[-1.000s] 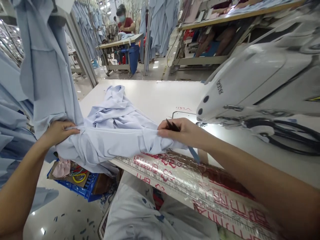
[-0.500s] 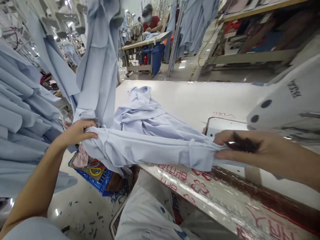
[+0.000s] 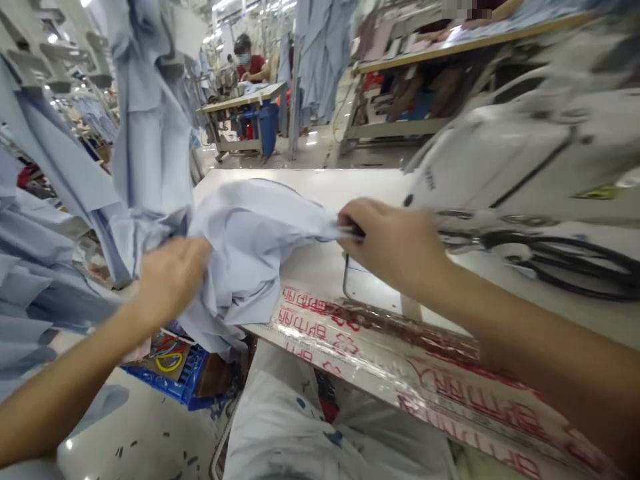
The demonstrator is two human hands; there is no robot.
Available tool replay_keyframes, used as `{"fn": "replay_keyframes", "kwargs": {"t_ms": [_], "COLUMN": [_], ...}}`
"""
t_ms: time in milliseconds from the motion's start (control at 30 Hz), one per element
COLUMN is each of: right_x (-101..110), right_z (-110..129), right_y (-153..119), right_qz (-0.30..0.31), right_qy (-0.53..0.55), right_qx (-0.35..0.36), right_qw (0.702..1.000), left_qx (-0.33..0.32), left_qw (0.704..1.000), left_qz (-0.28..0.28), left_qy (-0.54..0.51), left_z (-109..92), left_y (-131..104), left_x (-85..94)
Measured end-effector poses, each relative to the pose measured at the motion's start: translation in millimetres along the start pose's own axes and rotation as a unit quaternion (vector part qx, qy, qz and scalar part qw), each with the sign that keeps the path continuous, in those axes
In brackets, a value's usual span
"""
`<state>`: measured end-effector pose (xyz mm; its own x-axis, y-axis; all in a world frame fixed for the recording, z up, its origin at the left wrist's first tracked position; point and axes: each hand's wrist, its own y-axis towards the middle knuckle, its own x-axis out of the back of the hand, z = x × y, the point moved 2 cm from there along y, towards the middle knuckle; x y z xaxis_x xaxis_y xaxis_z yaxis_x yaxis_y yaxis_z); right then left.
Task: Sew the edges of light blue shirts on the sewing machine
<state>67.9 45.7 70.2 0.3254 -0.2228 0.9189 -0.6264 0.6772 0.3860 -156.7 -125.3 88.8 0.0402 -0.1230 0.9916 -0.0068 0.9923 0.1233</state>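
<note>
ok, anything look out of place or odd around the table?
Yes: dark scraps lie scattered on the floor near the blue crate, like untidied litter. The light-blue garment is bunched up; blur hides any small damage.

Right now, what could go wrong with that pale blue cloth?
The pale blue cloth, held by the right hand, droops over the edge of the table toward the blue crate, so it might slip or catch there. It also bunches close beside the hanging garments, so they could tangle.

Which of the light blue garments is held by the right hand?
The light blue garment lying partly on the white table; one end is pinched in the right hand. The hanging garments at left are away from it.
</note>
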Motion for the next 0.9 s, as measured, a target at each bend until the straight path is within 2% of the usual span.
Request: {"fn": "replay_keyframes", "kwargs": {"t_ms": [33, 67, 100, 167, 233, 300, 400, 500, 567, 633, 667, 700, 733, 800, 900], "right_x": [-1.7, -4.4, -7.2, -10.2, -9.4, -7.2, -3.3, 4.5, 14.0, 26.6, 33.3, 40.0, 46.9, 60.3, 72.6], "right_z": [-5.9, -12.4, -19.3, -33.3, -45.6, -55.6, -67.7, -79.1, -87.4, -97.3, -103.1, -109.4, -115.7, -126.4, -136.2], "right_y": [-7.5, -17.7, -29.5, -52.6, -68.8, -77.5, -86.2, -104.1, -122.5, -142.7, -152.8, -162.6, -172.3, -190.5, -206.1], "right_qz": [0.031, 0.080, 0.132, 0.191, 0.192, 0.177, 0.154, 0.139, 0.123, 0.109, 0.114, 0.127, 0.144, 0.169, 0.155], "right_qy": [0.029, 0.060, 0.087, 0.116, 0.120, 0.111, 0.080, 0.002, -0.081, -0.159, -0.184, -0.199, -0.208, -0.211, -0.209], "right_qx": [0.013, 0.027, 0.036, 0.033, 0.011, -0.017, -0.040, -0.058, -0.092, -0.141, -0.167, -0.195, -0.223, -0.267, -0.302], "right_qw": [0.999, 0.995, 0.987, 0.974, 0.974, 0.978, 0.984, 0.989, 0.985, 0.971, 0.962, 0.952, 0.941, 0.925, 0.917], "left_qx": [-0.062, -0.130, -0.172, -0.195, -0.166, -0.148, -0.175, -0.201, -0.195, -0.217, -0.254, -0.289, -0.305, -0.274, -0.316], "left_qw": [0.998, 0.990, 0.983, 0.978, 0.985, 0.987, 0.978, 0.966, 0.962, 0.954, 0.944, 0.937, 0.933, 0.945, 0.930], "left_qz": [-0.007, 0.021, 0.049, 0.077, 0.039, -0.024, -0.098, -0.145, -0.158, -0.142, -0.119, -0.071, -0.029, 0.066, 0.121], "left_qy": [0.031, 0.039, 0.030, -0.009, -0.039, -0.052, -0.056, -0.077, -0.111, -0.151, -0.171, -0.185, -0.191, -0.169, -0.145], "left_z": [-8.8, -17.0, -22.8, -28.3, -28.9, -30.9, -39.2, -46.2, -52.3, -65.7, -75.8, -87.1, -98.9, -122.3, -155.3], "left_y": [-5.5, -12.8, -20.0, -28.3, -25.7, -17.9, -14.9, -21.7, -13.8, 16.5, 40.0, 67.8, 97.9, 156.6, 214.6], "left_x": [-4.3, -11.0, -18.1, -29.6, -34.5, -33.9, -28.0, -18.7, -12.4, -10.9, -13.3, -18.7, -25.9, -44.8, -67.8]}}
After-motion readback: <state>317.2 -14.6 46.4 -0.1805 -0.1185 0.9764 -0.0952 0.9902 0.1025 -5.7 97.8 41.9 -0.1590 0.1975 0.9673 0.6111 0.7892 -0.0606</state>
